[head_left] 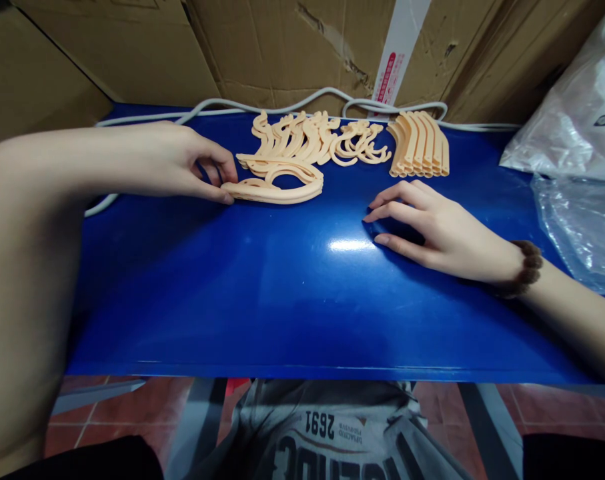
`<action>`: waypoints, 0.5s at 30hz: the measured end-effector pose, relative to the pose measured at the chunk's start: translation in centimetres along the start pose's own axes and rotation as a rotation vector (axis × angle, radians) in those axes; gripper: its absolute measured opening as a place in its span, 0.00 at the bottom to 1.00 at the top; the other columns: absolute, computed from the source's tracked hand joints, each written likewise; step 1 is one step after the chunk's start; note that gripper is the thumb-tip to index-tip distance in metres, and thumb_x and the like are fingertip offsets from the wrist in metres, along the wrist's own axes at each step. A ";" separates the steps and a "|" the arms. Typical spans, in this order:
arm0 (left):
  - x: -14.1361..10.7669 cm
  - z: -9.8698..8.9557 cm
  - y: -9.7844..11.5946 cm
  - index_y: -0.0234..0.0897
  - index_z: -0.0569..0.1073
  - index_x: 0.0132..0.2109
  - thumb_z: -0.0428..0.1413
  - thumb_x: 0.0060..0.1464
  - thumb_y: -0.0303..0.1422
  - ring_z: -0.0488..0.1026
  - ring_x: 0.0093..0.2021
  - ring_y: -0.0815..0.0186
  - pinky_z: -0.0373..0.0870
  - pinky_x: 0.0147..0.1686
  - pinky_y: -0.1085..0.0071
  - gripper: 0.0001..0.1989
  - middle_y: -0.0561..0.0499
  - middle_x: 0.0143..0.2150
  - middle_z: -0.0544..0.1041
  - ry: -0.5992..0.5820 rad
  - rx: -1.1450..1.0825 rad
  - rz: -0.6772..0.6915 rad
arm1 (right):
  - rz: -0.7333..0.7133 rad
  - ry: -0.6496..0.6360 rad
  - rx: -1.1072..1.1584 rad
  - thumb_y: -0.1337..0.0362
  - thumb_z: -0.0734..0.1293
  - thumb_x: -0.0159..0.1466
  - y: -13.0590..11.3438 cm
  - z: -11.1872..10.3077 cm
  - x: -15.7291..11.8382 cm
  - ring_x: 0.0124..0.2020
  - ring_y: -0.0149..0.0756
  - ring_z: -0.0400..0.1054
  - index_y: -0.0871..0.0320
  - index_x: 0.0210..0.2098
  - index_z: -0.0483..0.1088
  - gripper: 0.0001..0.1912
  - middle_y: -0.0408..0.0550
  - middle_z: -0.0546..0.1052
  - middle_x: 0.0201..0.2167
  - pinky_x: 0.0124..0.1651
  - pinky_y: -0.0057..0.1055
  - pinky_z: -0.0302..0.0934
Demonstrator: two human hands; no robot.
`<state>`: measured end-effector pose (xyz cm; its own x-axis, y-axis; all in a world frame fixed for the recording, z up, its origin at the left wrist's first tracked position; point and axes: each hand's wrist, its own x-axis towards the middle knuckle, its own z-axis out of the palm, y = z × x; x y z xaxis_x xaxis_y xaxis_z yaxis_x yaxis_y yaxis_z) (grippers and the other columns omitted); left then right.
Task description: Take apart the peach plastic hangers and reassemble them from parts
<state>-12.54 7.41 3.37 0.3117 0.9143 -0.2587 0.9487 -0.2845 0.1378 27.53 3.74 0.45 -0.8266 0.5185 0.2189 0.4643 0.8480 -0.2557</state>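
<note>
My left hand (202, 163) pinches the left end of a beige plastic piece, which looks like a folded clothes hanger (282, 195). A similar curved piece lies right behind it, partly overlapped. My right hand (427, 223) hovers low over or rests on the blue table, fingers apart and holding nothing. Behind my left hand's piece is a row of wavy beige plastic parts (295, 137). Beige hooks (359, 143) lie in a loose heap beside them. Nearest to my right hand is a neat row of curved beige arm pieces (419, 143).
A white cable (302, 100) runs along the back of the blue table (282, 300), against cardboard boxes (282, 47). Clear plastic bags (577, 107) sit at the right. The table's front edge (302, 373) is close to my lap.
</note>
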 end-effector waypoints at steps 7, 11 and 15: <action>-0.1 0.1 0.0 0.45 0.81 0.43 0.55 0.47 0.60 0.80 0.38 0.61 0.69 0.37 0.69 0.28 0.55 0.38 0.82 0.026 0.026 0.042 | -0.013 0.002 -0.012 0.55 0.64 0.73 0.0 0.0 -0.1 0.54 0.51 0.71 0.57 0.53 0.75 0.16 0.60 0.75 0.53 0.58 0.52 0.66; -0.1 0.2 -0.6 0.42 0.77 0.52 0.61 0.41 0.64 0.80 0.40 0.59 0.72 0.40 0.67 0.39 0.51 0.44 0.82 0.074 0.033 -0.045 | -0.004 -0.004 -0.012 0.55 0.64 0.73 0.0 -0.1 0.0 0.54 0.50 0.72 0.55 0.53 0.75 0.16 0.58 0.75 0.54 0.59 0.51 0.67; 0.2 0.5 -1.1 0.42 0.63 0.70 0.65 0.37 0.66 0.76 0.57 0.51 0.71 0.57 0.57 0.57 0.46 0.61 0.74 0.185 -0.029 0.029 | -0.004 -0.004 -0.014 0.54 0.63 0.73 0.0 -0.1 0.0 0.54 0.49 0.72 0.54 0.53 0.75 0.15 0.57 0.75 0.54 0.59 0.51 0.67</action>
<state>-13.46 7.77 2.68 0.3218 0.9439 -0.0747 0.9366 -0.3057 0.1713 27.55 3.71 0.53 -0.8299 0.5144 0.2159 0.4649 0.8517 -0.2419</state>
